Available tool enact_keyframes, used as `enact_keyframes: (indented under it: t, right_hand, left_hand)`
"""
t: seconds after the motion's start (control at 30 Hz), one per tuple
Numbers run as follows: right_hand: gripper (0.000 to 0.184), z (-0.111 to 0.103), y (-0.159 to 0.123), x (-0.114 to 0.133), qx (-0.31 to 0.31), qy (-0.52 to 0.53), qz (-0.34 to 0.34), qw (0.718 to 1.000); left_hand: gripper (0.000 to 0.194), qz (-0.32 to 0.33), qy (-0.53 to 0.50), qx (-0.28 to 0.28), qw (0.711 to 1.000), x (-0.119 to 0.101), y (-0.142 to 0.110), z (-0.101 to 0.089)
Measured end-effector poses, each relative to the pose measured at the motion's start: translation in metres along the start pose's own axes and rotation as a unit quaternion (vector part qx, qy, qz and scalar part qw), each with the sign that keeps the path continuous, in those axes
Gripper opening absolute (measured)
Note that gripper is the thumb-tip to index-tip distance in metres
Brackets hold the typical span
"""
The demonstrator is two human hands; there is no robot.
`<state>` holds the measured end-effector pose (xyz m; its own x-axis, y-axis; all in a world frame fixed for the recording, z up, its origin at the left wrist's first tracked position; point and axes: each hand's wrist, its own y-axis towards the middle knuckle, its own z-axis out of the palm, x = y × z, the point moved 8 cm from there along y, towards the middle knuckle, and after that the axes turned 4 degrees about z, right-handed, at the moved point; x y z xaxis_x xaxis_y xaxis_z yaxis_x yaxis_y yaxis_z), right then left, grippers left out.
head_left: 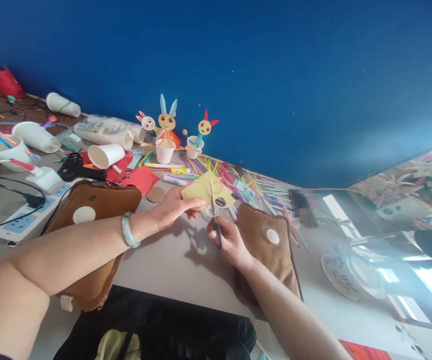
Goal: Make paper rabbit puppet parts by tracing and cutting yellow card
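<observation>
By the grip of the left hand (pixel 176 207), a sheet of yellow paper (pixel 199 189) was pinched shut at its near left edge, the thumb laid on top. The sheet was held up over the bench (pixel 156 272), beyond the fingers and to their right. Around the dark handles of the scissors (pixel 219 239), the grip of the right hand (pixel 233 245) was closed. Their long axis was pointed from near to far, tips tilted slightly left, and the sheet was crossed by the blades; how widely these were parted could not be told. The sheet was touched by the left hand only, the right lying just nearer and to its right.

The hands were flanked by a brown pouch (pixel 116 202) at left and another brown pouch (pixel 263 220) at right. Beyond, red paper (pixel 144 180) and coloured sticks (pixel 251 186) were strewn, with a glue gun (pixel 76 167) and power strip (pixel 26 220) at left. Rabbit-eared figures (pixel 167 121) were stood in cups against the blue wall (pixel 238 90).
</observation>
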<state>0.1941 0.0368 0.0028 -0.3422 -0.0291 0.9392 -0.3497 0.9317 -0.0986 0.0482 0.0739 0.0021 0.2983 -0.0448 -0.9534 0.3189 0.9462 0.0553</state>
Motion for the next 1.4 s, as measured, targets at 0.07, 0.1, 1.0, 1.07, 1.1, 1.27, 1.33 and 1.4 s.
enact_keyframes:
  t: [0.07, 0.1, 1.0, 1.07, 1.1, 1.27, 1.33, 1.4]
  right_hand:
    - [0.065, -0.0009, 0.0001, -0.0003, -0.001, -0.001, -0.001, 1.000]
    - [0.065, -0.0011, 0.0000, -0.0005, -0.001, -0.002, -0.003, 1.000]
    - [0.061, -0.0024, 0.0001, -0.0010, -0.004, -0.016, -0.008, 1.000]
    - [0.061, -0.0022, -0.0003, -0.0013, -0.004, -0.015, -0.010, 1.000]
    - [0.061, -0.0022, -0.0004, -0.0016, -0.004, -0.015, -0.010, 1.000]
    - [0.061, -0.0025, -0.0003, -0.0034, -0.006, -0.014, 0.000, 1.000]
    - [0.060, -0.0024, 0.0000, -0.0038, -0.006, -0.014, 0.003, 1.000]
    - [0.060, -0.0022, 0.0003, -0.0036, -0.006, -0.013, 0.003, 1.000]
  left_hand:
    - [0.024, -0.002, -0.002, -0.002, 1.000, -0.0006, -0.0003, 0.0000]
    - [0.024, -0.004, -0.003, -0.003, 1.000, -0.0007, -0.0004, -0.0001]
    - [0.026, 0.020, 0.005, -0.025, 0.999, -0.0068, 0.0030, -0.0031]
    - [0.025, 0.020, 0.004, -0.025, 0.999, -0.0075, 0.0028, -0.0028]
    - [0.025, 0.021, 0.005, -0.024, 0.999, -0.0078, 0.0027, -0.0025]
    - [0.025, 0.023, 0.000, -0.023, 0.999, -0.0082, 0.0024, -0.0020]
    - [0.025, 0.024, -0.003, -0.026, 0.999, -0.0084, 0.0022, -0.0023]
    - [0.026, 0.023, -0.005, -0.031, 0.999, -0.0088, 0.0020, -0.0029]
